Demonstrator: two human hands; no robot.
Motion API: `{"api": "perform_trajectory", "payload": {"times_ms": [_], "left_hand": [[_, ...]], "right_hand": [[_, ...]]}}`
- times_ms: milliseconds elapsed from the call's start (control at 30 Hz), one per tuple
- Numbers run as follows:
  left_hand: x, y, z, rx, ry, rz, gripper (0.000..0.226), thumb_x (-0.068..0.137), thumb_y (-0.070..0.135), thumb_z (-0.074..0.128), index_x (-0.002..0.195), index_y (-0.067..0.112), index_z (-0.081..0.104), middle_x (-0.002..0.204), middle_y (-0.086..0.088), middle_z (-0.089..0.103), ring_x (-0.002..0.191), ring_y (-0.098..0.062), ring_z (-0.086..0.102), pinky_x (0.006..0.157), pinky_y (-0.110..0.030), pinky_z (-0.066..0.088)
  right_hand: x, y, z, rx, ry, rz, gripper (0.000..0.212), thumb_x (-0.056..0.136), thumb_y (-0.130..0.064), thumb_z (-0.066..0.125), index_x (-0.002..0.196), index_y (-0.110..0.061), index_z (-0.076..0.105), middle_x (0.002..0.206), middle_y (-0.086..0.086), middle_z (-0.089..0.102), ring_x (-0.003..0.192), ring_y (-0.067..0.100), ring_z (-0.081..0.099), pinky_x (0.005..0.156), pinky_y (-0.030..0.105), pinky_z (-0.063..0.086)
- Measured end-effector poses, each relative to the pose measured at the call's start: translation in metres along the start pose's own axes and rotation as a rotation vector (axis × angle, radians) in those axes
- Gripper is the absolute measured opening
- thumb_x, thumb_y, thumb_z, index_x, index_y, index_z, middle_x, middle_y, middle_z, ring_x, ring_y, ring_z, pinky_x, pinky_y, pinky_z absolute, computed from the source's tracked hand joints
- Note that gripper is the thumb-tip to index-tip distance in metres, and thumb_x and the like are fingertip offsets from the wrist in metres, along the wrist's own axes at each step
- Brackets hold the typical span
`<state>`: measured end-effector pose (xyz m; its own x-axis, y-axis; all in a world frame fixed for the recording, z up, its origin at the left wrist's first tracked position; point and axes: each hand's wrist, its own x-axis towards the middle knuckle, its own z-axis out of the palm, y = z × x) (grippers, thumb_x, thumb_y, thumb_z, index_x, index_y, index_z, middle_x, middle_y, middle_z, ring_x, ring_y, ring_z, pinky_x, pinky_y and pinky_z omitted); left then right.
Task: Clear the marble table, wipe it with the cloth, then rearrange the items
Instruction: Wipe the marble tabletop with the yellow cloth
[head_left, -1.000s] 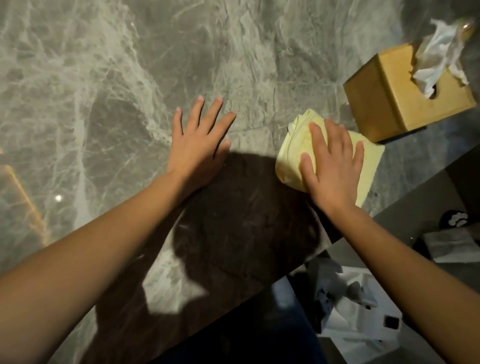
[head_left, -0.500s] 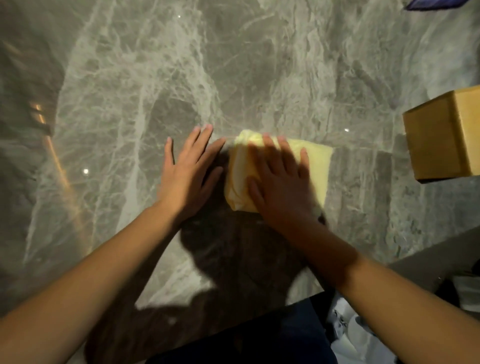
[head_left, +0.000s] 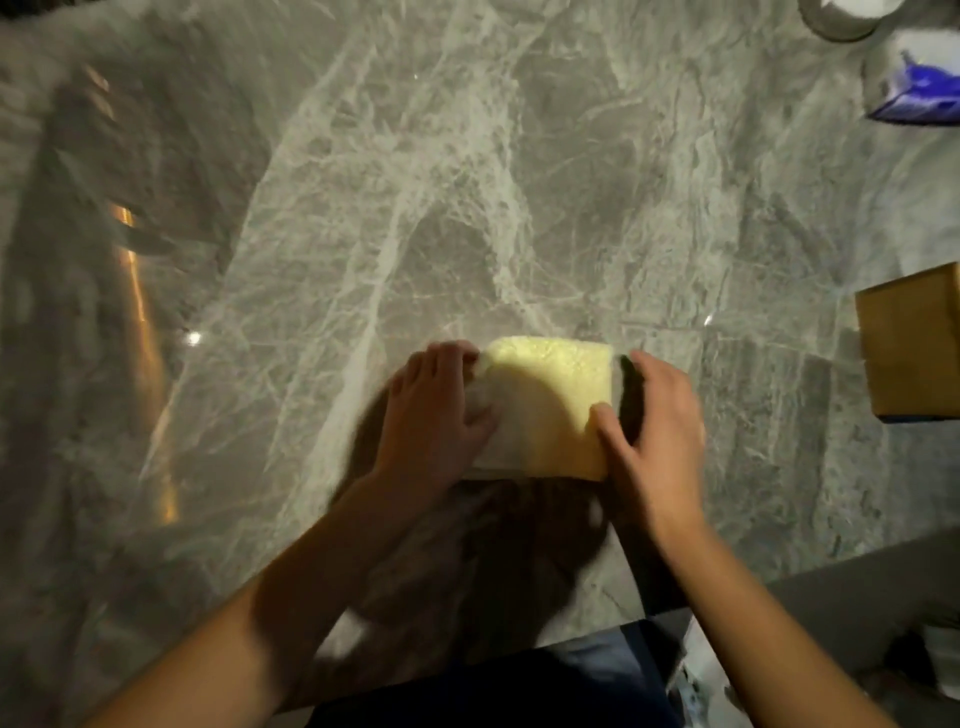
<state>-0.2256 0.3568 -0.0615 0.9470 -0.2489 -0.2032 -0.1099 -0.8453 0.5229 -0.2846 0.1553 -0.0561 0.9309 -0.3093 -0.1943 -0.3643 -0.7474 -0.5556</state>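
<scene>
Both hands take hold of the folded yellow cloth (head_left: 550, 405), which lies flat on the grey marble worktop (head_left: 363, 208), near its front edge. My left hand (head_left: 431, 415) holds the cloth's left side, fingers curled over the far corner and thumb pressed on top, where the fabric looks pale and blurred. My right hand (head_left: 660, 415) takes the right side, thumb lying on the cloth and fingers curled round its edge, so each grip is clamped on the cloth. The cloth is a rough square between them. Its far half is brightly lit and its near half falls in a dark shadow that spreads over the stone toward me.

A wooden box (head_left: 914, 343) sits well to the right, cut off by the frame's edge and apart from the cloth. At the far right corner lie a blue-and-white packet (head_left: 914, 88) and, beyond it, a round container (head_left: 841, 21), only partly in view. My bare forearms reach in from below. An orange glint runs down the polished stone at left. Past the worktop's front edge, at lower right, pale things lie too dim to make out.
</scene>
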Motion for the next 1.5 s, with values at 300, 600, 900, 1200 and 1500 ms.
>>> {"api": "perform_trajectory", "payload": {"times_ms": [300, 600, 900, 1200, 1500], "left_hand": [[0.032, -0.024, -0.034, -0.336, -0.331, -0.126, 0.035, 0.084, 0.032, 0.068, 0.113, 0.012, 0.062, 0.114, -0.010, 0.063, 0.100, -0.024, 0.059, 0.083, -0.028, 0.043], [0.016, -0.064, -0.056, -0.345, -0.092, -0.239, 0.016, 0.076, 0.038, 0.058, 0.086, 0.028, 0.065, 0.077, 0.010, 0.061, 0.080, -0.019, 0.060, 0.073, -0.028, 0.043], [-0.008, -0.043, -0.059, -0.348, -0.004, 0.002, 0.016, 0.089, 0.039, 0.047, 0.090, 0.023, 0.051, 0.065, 0.008, 0.056, 0.063, -0.007, 0.054, 0.060, -0.028, 0.040], [-0.001, -0.071, -0.051, -0.585, -0.106, -0.206, 0.010, 0.094, 0.027, 0.054, 0.096, 0.018, 0.049, 0.072, 0.011, 0.053, 0.065, 0.001, 0.051, 0.059, -0.022, 0.039], [-0.016, -0.057, -0.038, -0.265, 0.338, 0.008, 0.038, 0.083, 0.026, 0.055, 0.117, 0.009, 0.052, 0.115, -0.004, 0.054, 0.105, -0.018, 0.054, 0.091, -0.041, 0.046]], "right_hand": [[0.002, -0.024, 0.013, 0.398, -0.011, 0.144, 0.017, 0.086, -0.017, 0.065, 0.093, -0.017, 0.050, 0.081, -0.008, 0.048, 0.075, 0.010, 0.046, 0.067, 0.016, 0.040], [0.022, -0.056, 0.029, 0.120, -0.200, -0.039, 0.036, 0.085, -0.018, 0.065, 0.117, -0.016, 0.049, 0.112, 0.001, 0.053, 0.093, 0.016, 0.054, 0.077, 0.032, 0.048], [0.045, -0.083, 0.035, -0.095, -0.229, -0.378, 0.036, 0.084, -0.013, 0.052, 0.116, -0.025, 0.064, 0.138, -0.003, 0.043, 0.122, 0.023, 0.034, 0.102, 0.039, 0.035], [0.056, -0.091, 0.052, -0.042, -0.268, -0.357, 0.026, 0.074, -0.019, 0.045, 0.087, -0.028, 0.065, 0.082, -0.014, 0.057, 0.087, 0.009, 0.047, 0.089, 0.031, 0.028], [0.031, -0.083, 0.073, -0.273, -0.155, -0.487, 0.047, 0.091, -0.039, 0.035, 0.135, -0.028, 0.049, 0.141, 0.001, 0.043, 0.132, 0.020, 0.035, 0.113, 0.048, 0.014]]}}
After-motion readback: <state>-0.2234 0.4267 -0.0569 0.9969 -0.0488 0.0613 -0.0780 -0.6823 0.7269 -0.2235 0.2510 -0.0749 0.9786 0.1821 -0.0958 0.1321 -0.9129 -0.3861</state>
